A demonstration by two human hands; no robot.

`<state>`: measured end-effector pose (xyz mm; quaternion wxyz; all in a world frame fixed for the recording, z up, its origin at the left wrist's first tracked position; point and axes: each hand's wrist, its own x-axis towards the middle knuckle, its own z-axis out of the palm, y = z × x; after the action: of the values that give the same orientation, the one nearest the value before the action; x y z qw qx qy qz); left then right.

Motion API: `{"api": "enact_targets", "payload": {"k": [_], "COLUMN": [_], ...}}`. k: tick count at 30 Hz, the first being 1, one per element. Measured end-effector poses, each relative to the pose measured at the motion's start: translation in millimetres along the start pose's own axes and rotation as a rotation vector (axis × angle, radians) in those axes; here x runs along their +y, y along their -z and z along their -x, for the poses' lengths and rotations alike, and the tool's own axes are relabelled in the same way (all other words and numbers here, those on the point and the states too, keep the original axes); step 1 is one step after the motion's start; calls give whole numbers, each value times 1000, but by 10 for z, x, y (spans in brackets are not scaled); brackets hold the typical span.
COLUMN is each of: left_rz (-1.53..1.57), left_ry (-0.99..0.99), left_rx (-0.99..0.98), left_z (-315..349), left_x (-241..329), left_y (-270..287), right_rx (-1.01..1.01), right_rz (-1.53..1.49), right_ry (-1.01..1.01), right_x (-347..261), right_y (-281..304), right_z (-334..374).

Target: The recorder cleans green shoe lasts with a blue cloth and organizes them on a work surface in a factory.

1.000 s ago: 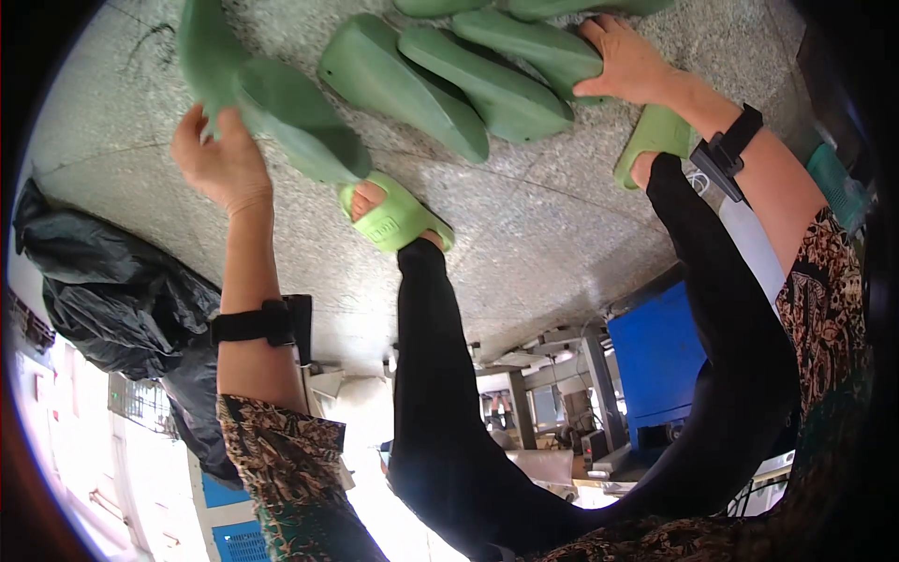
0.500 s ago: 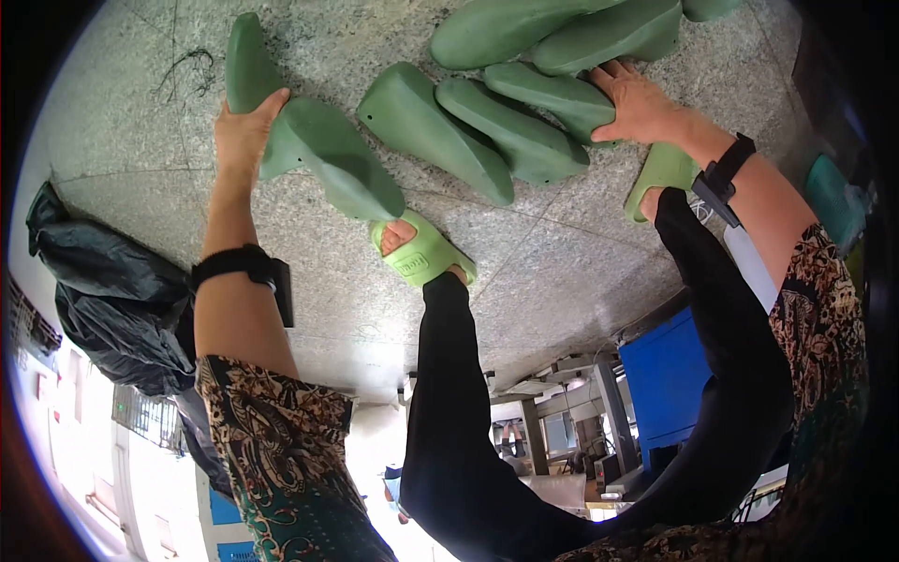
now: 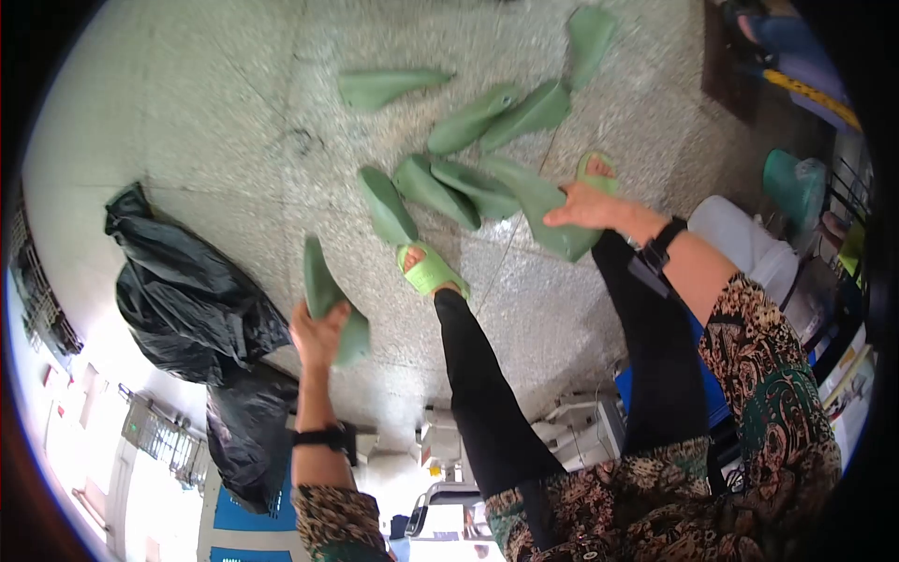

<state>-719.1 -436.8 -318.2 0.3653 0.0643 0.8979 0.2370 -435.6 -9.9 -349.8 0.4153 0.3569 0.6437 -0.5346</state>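
Note:
My left hand grips a green shoe last at its thick end, its narrow tip pointing away from me. My right hand is closed round another green shoe last, held above the floor by my right foot. Between the two hands, several more lasts lie side by side on the floor, among them one last just beyond my left slipper. Farther off rest a pair of lasts, a single last to the left and one last to the right.
A black plastic bag is heaped to my left. At right stand a white container and a teal bin. Part of another person shows at the far right, near a yellow strip. Thin black strands lie on the speckled floor.
Both hands have drawn back toward me, each bringing a shoe last off the floor. My left hand is now lower, beside the black bag. The view has shifted, showing more lasts farther off.

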Motion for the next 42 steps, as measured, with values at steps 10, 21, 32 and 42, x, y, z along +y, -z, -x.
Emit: {"api": "enact_targets", "payload": {"k": [10, 21, 32, 42], "left_rz": [871, 853, 390, -159], "left_ry": [206, 129, 3, -166], "left_rx": [-213, -648, -977, -1528], "left_z": [2108, 3814, 5033, 6676], "left_x": [2716, 5576, 6267, 7271], "left_y": [-447, -2029, -3059, -5424], "right_rx": [-203, -131, 63, 547], "right_rz": [-936, -1553, -1716, -1883], "right_ry": [202, 444, 675, 624], "right_x": [-43, 1894, 3781, 5543], "right_y": [1041, 1645, 676, 246], "right_z": [2859, 5059, 6387, 7275]}}
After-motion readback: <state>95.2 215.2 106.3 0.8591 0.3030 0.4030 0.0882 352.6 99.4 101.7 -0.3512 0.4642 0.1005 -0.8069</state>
